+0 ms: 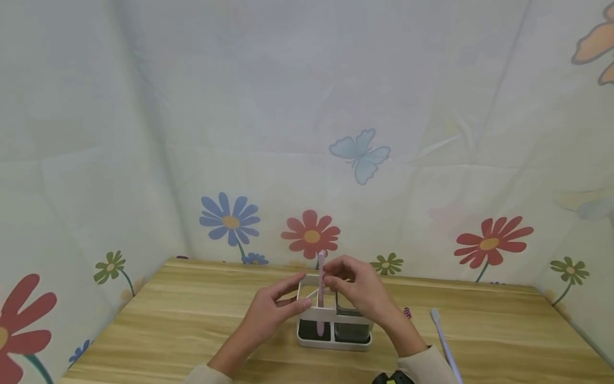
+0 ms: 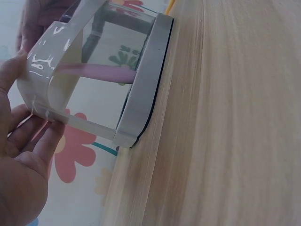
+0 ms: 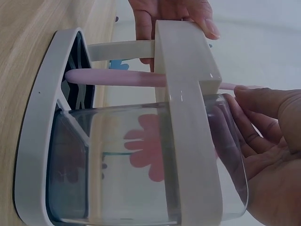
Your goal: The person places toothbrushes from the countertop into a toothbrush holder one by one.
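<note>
holder (image 1: 334, 325) mid-table (image 1: 192, 320), pink toothbrush (image 1: 320, 298) upright in left compartment | left hand (image 1: 275, 309) gripping holder rim | right hand (image 1: 357, 288) pinching brush top | risk: tilted brush snagging divider, tipping light holder

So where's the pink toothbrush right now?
In the head view, the pink toothbrush stands upright in the white holder's left compartment at table centre, its top pinched by the right hand.

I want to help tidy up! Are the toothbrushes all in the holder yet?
Not quite. The pink toothbrush stands in the holder, pinched at its top by the right hand, while the left hand steadies the holder. The lilac toothbrush lies on the table.
</note>
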Demonstrator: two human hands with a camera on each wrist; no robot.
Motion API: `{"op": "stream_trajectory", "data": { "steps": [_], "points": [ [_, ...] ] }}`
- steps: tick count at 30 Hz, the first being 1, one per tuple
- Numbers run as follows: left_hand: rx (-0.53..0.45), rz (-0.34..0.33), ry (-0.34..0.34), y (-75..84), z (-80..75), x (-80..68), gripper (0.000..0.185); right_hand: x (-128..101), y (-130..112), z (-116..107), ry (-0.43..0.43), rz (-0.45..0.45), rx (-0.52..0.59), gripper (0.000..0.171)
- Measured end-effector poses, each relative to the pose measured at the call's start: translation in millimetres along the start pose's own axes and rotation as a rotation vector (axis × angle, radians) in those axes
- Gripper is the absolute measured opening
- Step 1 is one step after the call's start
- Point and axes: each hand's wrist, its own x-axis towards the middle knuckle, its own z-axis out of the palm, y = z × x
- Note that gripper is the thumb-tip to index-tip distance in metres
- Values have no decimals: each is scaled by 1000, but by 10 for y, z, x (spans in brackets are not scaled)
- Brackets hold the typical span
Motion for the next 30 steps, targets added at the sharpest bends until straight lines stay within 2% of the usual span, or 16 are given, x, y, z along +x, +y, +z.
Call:
{"op": "stream_trajectory", "data": {
  "steps": [5,17,25,30],
  "points": [
    [0,-14,13,-5,4,7,59,-25,-19,-70,-3,-5,1,20],
    [-21,-12,3,-11,3,3,59,-70,-46,-244,59,-40,-68,20],
    [-27,-1,6,-33,-5,9,62,-128,-149,-415,119,-27,-110,22],
    [-29,-5,6,-48,-1,7,62,-153,-162,-491,143,-35,-99,21]
  ]
}}
